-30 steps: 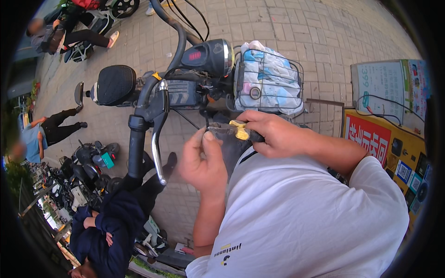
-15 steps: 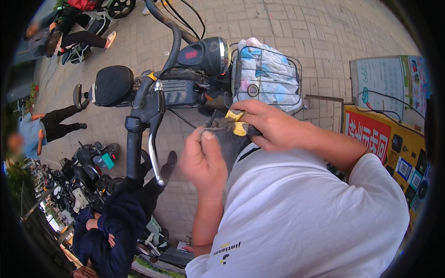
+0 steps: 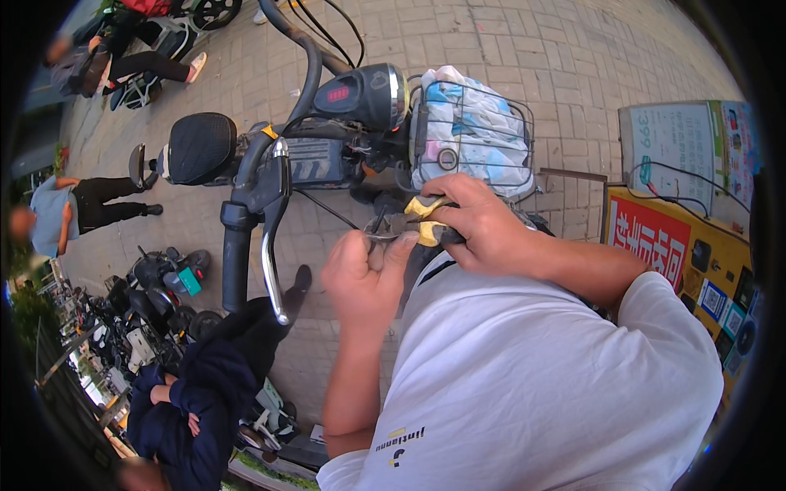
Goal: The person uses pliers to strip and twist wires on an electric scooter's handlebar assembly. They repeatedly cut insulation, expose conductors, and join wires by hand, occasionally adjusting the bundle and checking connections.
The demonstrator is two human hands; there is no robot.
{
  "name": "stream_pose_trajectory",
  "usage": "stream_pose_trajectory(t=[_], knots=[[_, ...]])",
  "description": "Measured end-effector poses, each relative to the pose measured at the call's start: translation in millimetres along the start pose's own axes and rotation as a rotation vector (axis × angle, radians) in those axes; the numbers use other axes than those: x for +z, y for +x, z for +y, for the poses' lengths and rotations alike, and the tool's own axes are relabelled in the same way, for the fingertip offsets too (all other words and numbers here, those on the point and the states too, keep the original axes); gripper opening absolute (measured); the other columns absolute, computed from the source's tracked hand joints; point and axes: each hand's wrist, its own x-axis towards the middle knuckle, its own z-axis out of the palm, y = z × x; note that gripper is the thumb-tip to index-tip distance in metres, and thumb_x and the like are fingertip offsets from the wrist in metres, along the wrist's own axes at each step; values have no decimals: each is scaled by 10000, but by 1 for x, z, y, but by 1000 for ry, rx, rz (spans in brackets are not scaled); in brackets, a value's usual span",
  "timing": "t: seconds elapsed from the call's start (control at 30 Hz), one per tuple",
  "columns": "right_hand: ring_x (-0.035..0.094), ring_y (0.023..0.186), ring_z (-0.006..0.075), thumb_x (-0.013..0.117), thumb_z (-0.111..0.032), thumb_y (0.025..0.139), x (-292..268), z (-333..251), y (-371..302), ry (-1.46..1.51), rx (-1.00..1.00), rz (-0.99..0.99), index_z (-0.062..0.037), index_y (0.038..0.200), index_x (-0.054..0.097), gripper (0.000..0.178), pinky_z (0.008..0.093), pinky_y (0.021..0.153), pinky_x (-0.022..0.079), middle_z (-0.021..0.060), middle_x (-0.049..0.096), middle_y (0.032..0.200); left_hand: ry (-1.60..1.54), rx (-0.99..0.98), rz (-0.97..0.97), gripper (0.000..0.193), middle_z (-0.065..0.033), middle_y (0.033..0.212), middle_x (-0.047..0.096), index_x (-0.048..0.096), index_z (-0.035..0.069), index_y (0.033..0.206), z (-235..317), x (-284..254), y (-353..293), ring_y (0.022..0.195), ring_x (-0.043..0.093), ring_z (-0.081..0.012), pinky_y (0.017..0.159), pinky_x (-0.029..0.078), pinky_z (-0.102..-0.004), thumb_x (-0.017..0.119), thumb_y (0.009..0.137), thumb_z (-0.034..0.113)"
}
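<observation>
My right hand is closed round the yellow grips of a pair of pliers. Their dark metal jaws point left toward my other hand. Close to the jaws, my left hand has its thumb and fingers drawn together by a thin dark piece; its fingertips partly hide what they hold. A thin black cable runs from beside the handlebar lever down to my left fingertips. Both hands are in front of my waist, to the right of the electric bike's black handlebar grip.
A wire basket with a white and blue plastic bag stands past my hands. A yellow cabinet is at the right. A person in dark clothes stands at lower left, arms folded; another person is farther off. Parked scooters line the left.
The pliers' grips have shifted slightly right and the jaws show more plainly. My left thumb has moved right, toward the jaws. The folded-arms person has shifted a little.
</observation>
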Motion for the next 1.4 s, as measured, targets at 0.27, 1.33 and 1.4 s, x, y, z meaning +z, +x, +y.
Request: stream_pose_trajectory(t=[0.27,1.33,1.4], knots=[[521,1088,318,590,-34,745,14,1,11,453,382,281,28,1056,611,318,420,920,447,161,528,1164,23,-8,154,464,-31,573,374,395,42,653,-12,21,7,543,321,-134,473,310,-298,793,819,215],[514,1110,181,772,-168,825,12,3,48,980,269,34,-17,860,647,199,356,954,421,68,544,1115,-716,-461,68,168,-67,728,636,635,-40,988,2,16,3,569,570,-96,518,431,-221,586,940,113],[516,1103,186,778,-172,821,15,4,47,988,260,31,-21,854,647,203,360,954,421,68,544,1112,-827,-490,149,141,-107,769,639,608,-41,988,4,20,3,548,574,-133,514,463,-245,553,937,78]])
